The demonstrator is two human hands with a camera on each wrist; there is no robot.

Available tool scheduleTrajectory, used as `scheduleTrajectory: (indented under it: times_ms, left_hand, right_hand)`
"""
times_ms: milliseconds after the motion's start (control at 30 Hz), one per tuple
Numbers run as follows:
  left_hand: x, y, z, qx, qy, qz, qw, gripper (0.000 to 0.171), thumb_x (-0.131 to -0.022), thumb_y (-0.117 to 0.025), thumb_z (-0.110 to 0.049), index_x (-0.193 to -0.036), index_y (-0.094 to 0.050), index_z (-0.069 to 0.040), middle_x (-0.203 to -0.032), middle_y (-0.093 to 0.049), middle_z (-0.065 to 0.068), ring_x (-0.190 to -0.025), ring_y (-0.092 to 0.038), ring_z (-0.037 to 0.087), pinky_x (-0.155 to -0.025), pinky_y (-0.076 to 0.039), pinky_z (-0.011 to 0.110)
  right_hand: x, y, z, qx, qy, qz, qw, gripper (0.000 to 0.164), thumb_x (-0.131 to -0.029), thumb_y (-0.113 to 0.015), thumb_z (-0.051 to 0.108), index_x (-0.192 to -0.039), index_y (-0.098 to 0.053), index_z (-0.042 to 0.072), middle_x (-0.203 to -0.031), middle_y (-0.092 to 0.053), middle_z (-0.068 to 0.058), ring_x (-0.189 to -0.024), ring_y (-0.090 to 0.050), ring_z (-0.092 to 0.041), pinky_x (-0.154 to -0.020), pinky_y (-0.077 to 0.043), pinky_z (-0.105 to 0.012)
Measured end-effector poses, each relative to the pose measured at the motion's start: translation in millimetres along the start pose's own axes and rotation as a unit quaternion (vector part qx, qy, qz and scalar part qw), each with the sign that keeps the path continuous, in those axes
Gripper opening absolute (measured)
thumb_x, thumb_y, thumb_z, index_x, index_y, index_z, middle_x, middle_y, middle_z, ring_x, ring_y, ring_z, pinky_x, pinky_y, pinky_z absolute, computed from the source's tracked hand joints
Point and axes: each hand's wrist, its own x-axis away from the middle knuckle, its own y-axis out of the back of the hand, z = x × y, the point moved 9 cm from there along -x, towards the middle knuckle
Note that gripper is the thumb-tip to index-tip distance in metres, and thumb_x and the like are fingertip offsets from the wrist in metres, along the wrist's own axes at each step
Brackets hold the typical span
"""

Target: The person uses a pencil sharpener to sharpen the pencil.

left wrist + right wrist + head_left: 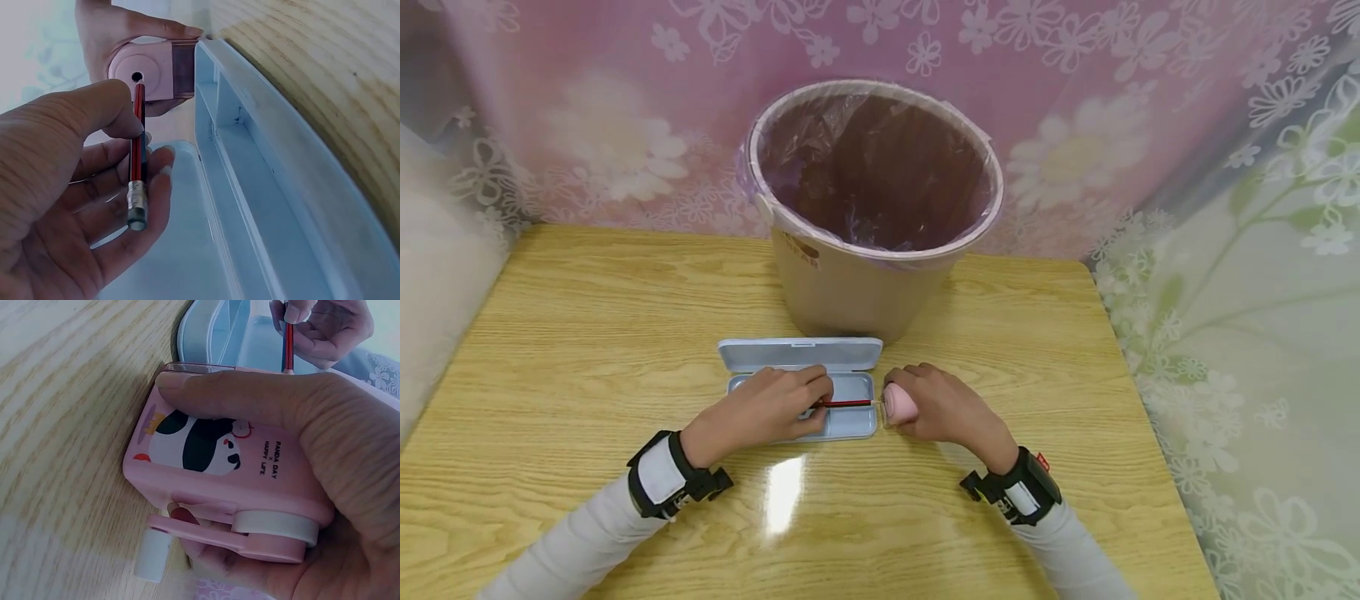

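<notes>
My left hand (pixel 778 404) pinches a red and black pencil (pixel 139 150) between thumb and fingers, over the light blue pencil case (pixel 850 427). Its eraser end faces the left wrist camera; the tip is right at the dark round hole of the pencil sharpener (pixel 150 65). That pink sharpener (pixel 187 447), printed with a panda, has a crank handle (pixel 206 534) with a white knob. My right hand (pixel 943 408) grips it round the body, just right of the case. In the right wrist view the thumb lies along its side. The case's lid (pixel 805 354) stands raised.
Behind the case a beige trash bin (pixel 865 287), lined with a clear bag, stands on the wooden table (pixel 625 317). A pink floral curtain (pixel 700 108) hangs beyond the table's far edge, and pale floral cloth (pixel 1262 375) borders the right side.
</notes>
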Motion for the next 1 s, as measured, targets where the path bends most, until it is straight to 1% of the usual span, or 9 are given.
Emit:
scheduleTrajectory:
  times_ms: [167,333,433,533,600,733,833,933,1000]
  left_hand:
    - [-2.0,-1.0,-3.3,0.014,-0.002,-0.004,0.9999,0.013,-0.088,-0.07,-0.014,-0.082,-0.059,-0.013,-0.077,-0.05,-0.005,-0.058,-0.043,0.002,-0.049,-0.034,0.017]
    - [-10.7,-8.4,-11.2,0.061,-0.014,-0.004,0.998,0.01,-0.09,-0.067,-0.011,-0.086,-0.059,-0.01,-0.078,-0.051,-0.003,-0.062,-0.045,0.002,-0.053,-0.036,0.014]
    - [-17.1,-14.2,-15.6,0.086,-0.017,0.0,0.9961,0.007,-0.094,-0.065,-0.01,-0.09,-0.058,-0.009,-0.078,-0.053,-0.003,-0.063,-0.045,0.003,-0.056,-0.037,0.015]
    - [-20.8,-18.4,-19.1,0.089,-0.023,0.008,0.9957,0.003,-0.098,-0.062,-0.009,-0.095,-0.06,-0.007,-0.08,-0.056,-0.002,-0.065,-0.045,0.003,-0.058,-0.038,0.016]
    - [-22.0,-19.5,-20.9,0.082,-0.026,0.012,0.9962,0.003,-0.099,-0.06,-0.008,-0.097,-0.062,-0.007,-0.082,-0.057,-0.002,-0.066,-0.046,0.004,-0.059,-0.04,0.016]
    - [-25.6,-19.3,-23.0,0.071,-0.022,0.015,0.9971,0.007,-0.099,-0.058,-0.006,-0.093,-0.06,-0.009,-0.079,-0.053,-0.003,-0.066,-0.046,0.005,-0.059,-0.042,0.017]
    - [-31.1,-26.0,-23.2,0.111,-0.017,0.02,0.9935,0.01,-0.1,-0.056,-0.005,-0.092,-0.06,-0.009,-0.08,-0.054,-0.002,-0.07,-0.048,0.006,-0.063,-0.044,0.018]
    - [-37.4,-36.8,-21.5,0.163,-0.009,0.031,0.9861,0.012,-0.103,-0.054,-0.007,-0.097,-0.065,-0.008,-0.085,-0.062,0.0,-0.075,-0.05,0.006,-0.07,-0.046,0.019]
    - [-41.3,-40.5,-21.1,0.187,-0.005,0.036,0.9817,0.013,-0.104,-0.055,-0.009,-0.1,-0.067,-0.009,-0.088,-0.066,0.003,-0.076,-0.051,0.007,-0.071,-0.045,0.02]
  right_hand:
    - [-0.5,1.5,0.2,-0.003,0.002,-0.003,1.0,0.045,-0.072,-0.09,0.021,-0.107,-0.063,0.018,-0.092,-0.063,0.003,-0.08,-0.057,-0.015,-0.068,-0.047,-0.029]
    - [-0.5,2.6,1.5,0.004,0.007,-0.008,1.0,0.043,-0.072,-0.09,0.022,-0.105,-0.063,0.019,-0.091,-0.063,0.003,-0.079,-0.057,-0.014,-0.067,-0.047,-0.029]
    - [-0.5,1.8,2.3,0.009,0.009,-0.007,1.0,0.044,-0.073,-0.09,0.022,-0.107,-0.064,0.018,-0.092,-0.064,0.003,-0.079,-0.057,-0.015,-0.068,-0.047,-0.03]
    - [-1.2,0.8,3.8,0.013,0.015,-0.005,1.0,0.044,-0.074,-0.089,0.022,-0.11,-0.064,0.017,-0.093,-0.065,0.001,-0.079,-0.058,-0.016,-0.068,-0.048,-0.03]
    - [-2.3,0.2,4.7,0.018,0.021,-0.003,1.0,0.044,-0.075,-0.088,0.023,-0.111,-0.064,0.016,-0.093,-0.065,0.001,-0.079,-0.058,-0.016,-0.068,-0.048,-0.03]
    - [-3.8,0.1,4.4,0.02,0.025,-0.004,0.999,0.044,-0.075,-0.088,0.023,-0.111,-0.064,0.014,-0.094,-0.065,0.0,-0.079,-0.058,-0.015,-0.068,-0.048,-0.03]
    - [-4.6,-0.3,5.3,0.019,0.031,-0.007,0.999,0.044,-0.075,-0.087,0.024,-0.111,-0.065,0.013,-0.095,-0.065,0.0,-0.08,-0.058,-0.014,-0.068,-0.049,-0.029]
    - [-6.2,-2.2,7.9,0.022,0.037,-0.008,0.999,0.042,-0.076,-0.087,0.025,-0.11,-0.065,0.012,-0.095,-0.065,0.0,-0.079,-0.056,-0.013,-0.068,-0.048,-0.029]
    - [-6.6,-3.6,9.7,0.029,0.037,-0.011,0.999,0.042,-0.076,-0.087,0.027,-0.109,-0.065,0.012,-0.093,-0.064,0.001,-0.078,-0.055,-0.013,-0.068,-0.048,-0.028]
